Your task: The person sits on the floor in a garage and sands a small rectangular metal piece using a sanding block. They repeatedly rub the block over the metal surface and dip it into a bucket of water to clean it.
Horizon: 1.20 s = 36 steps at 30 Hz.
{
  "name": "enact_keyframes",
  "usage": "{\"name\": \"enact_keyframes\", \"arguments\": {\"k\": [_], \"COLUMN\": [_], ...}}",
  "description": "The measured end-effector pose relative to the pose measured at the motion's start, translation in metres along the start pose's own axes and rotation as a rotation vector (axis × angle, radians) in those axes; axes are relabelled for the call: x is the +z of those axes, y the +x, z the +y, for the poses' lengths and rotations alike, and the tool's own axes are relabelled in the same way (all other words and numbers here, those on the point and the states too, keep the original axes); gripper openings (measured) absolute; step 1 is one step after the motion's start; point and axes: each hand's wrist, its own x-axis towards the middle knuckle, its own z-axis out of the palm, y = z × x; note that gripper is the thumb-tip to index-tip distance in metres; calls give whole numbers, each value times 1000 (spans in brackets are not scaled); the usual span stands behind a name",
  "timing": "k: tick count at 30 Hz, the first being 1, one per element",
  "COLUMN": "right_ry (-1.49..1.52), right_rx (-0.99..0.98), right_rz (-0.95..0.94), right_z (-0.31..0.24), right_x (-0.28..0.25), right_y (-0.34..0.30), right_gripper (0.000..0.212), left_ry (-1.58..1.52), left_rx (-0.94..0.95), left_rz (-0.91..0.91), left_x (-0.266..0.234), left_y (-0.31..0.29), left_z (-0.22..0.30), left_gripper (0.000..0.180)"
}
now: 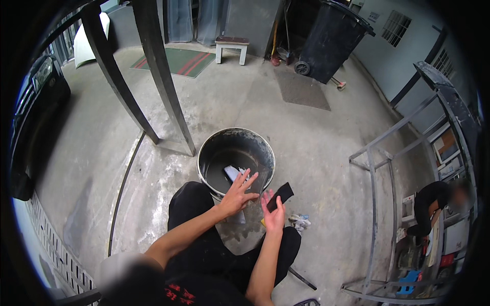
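A round bucket (205,176) with a pale rim and dark grey inside stands on the floor in front of my knees. Over its near rim my left hand (237,197) reaches with fingers spread. Beneath those fingers, inside the bucket, is a whitish crumpled item (231,172), partly hidden. Just right of the rim, my right hand (274,214) grips a flat, dark rectangular piece (284,193), its thumb across it. A thin greyish see-through strip (263,178) shows between my hands at the bucket's right side; what touches it is unclear.
A crumpled whitish cloth (300,221) lies by my right knee, near a dark bar (302,278). Metal posts (163,76) rise at left; a metal frame (373,204) stands at right. Beyond it crouches another person (427,206). A wheeled bin (334,41) and stool (232,48) are farther back.
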Motion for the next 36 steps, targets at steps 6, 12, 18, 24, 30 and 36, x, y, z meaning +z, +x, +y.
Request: {"name": "enact_keyframes", "arguments": {"k": [6,12,18,24,30,36], "right_ry": [-617,-809,-922,-1402,-2316,-2608], "right_rx": [-208,-324,-358,-325,-154,298], "right_rz": [55,89,-65,-115,-149,-435], "right_z": [16,9,21,33,112,128], "right_x": [43,85,115,103,124,57], "right_y": [-15,-27,-5,122,201,233], "right_gripper": [17,16,17,36,36,34], "left_ry": [-620,-1575,-1851,-1832,-2007,-2019], "left_rx": [-298,-464,-997,-921,-791,-813], "left_rz": [-44,61,31,629,690,685], "left_x": [-6,-38,-54,-78,-90,-89], "left_y": [-1,12,63,56,40,54], "left_z": [-12,-7,-47,-86,-96,-97], "left_gripper": [51,85,46,44,46,46]}}
